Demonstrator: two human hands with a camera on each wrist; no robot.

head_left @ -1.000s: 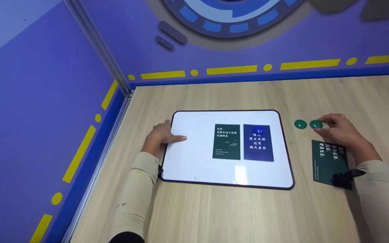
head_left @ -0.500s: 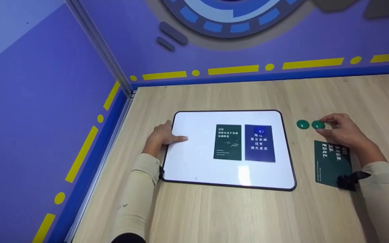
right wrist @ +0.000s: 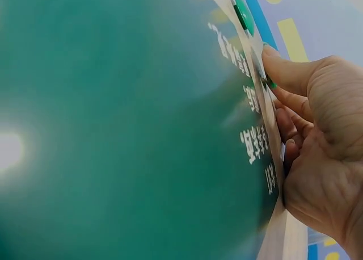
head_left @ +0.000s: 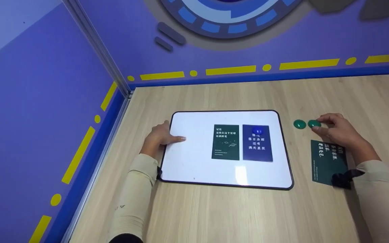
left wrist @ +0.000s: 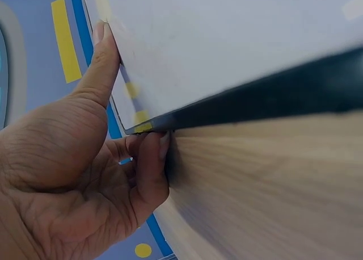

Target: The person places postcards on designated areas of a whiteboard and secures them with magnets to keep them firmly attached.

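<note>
In the head view my left hand (head_left: 160, 136) grips the left edge of a black-framed whiteboard (head_left: 194, 158), thumb flat on its white face. The left wrist view shows the fingers (left wrist: 152, 169) curled at the frame's edge. A dark green card (head_left: 226, 152) and a dark blue card (head_left: 257, 155) lie side by side on the board, both printed with white characters. On the blue card's upper part sits a round blue magnet (head_left: 257, 130). Right of the board, my right hand (head_left: 341, 131) pinches a green domed magnet (head_left: 313, 123) at the tabletop, thumb and fingertips at its rim.
Just left of the pinched magnet lies another green magnet (head_left: 299, 124). Another dark green card (head_left: 326, 165) rests on the wooden table (head_left: 228, 216), partly under the right wrist. Blue-purple panels (head_left: 214, 54) with yellow markings border the table's back and left.
The head view shifts slightly. Both hands keep their places, the left on the whiteboard's edge and the right at the green magnet.
</note>
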